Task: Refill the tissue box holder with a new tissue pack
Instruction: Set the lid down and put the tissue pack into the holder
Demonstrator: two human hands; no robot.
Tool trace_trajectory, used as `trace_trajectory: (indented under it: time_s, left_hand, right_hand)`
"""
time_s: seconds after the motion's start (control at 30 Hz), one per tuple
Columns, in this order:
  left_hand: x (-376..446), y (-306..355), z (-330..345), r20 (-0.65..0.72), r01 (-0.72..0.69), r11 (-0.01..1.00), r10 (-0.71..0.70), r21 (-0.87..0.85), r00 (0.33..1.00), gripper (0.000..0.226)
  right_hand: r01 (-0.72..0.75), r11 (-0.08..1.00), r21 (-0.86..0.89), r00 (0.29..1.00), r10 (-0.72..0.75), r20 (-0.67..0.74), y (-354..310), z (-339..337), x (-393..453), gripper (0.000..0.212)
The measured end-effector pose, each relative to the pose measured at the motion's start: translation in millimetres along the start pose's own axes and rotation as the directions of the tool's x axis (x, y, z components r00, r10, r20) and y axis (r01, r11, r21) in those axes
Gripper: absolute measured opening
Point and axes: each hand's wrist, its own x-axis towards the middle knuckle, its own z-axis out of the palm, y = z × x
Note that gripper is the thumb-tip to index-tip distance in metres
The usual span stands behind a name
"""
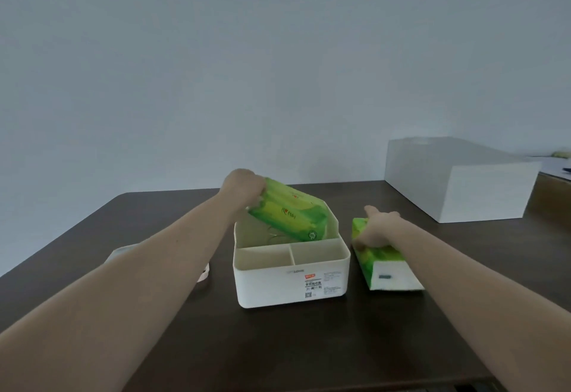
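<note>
A white tissue box holder [278, 286] stands open in the middle of the dark table, with two small front compartments and a larger rear one. My left hand [244, 186] grips a green tissue pack [292, 215] at its far end and holds it tilted, its lower right end dipping into the rear compartment. To the right of the holder a second green tissue pack [381, 263] lies on the table, its white end facing me. My right hand [378, 229] rests on top of that pack, fingers curled over its far part.
The holder's white lid [122, 252] lies on the table to the left, mostly hidden behind my left forearm. A large white box [457, 181] sits at the back right. The dark wooden table [309, 345] ends at a plain wall behind.
</note>
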Motion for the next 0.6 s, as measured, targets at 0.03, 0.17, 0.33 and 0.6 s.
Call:
trace_trajectory:
  time_s: [0.03, 0.17, 0.33, 0.6]
  left_hand:
    - [2, 1, -2, -0.022, 0.009, 0.994, -0.012, -0.105, 1.000, 0.035]
    - [15, -3, -7, -0.175, -0.028, 0.944, -0.032, -0.328, 0.984, 0.029]
    - [41, -23, -1, -0.258, -0.051, 0.987, 0.009, -0.155, 0.966, 0.012]
    - [78, -60, 11, -0.139, 0.084, 0.996, -0.078, 0.036, 0.987, 0.016]
  right_hand:
    - [-0.005, 1.000, 0.030, 1.000, 0.005, -0.004, 0, -1, 0, 0.102]
    - [0.012, 0.990, 0.138, 1.000, -0.009, -0.022, 2, -9, 4, 0.102]
    - [0.122, 0.957, 0.262, 0.990, -0.099, -0.100, -1, -30, 10, 0.095]
    - [0.429, 0.846, 0.317, 0.878, -0.307, -0.368, -36, -68, 8, 0.091]
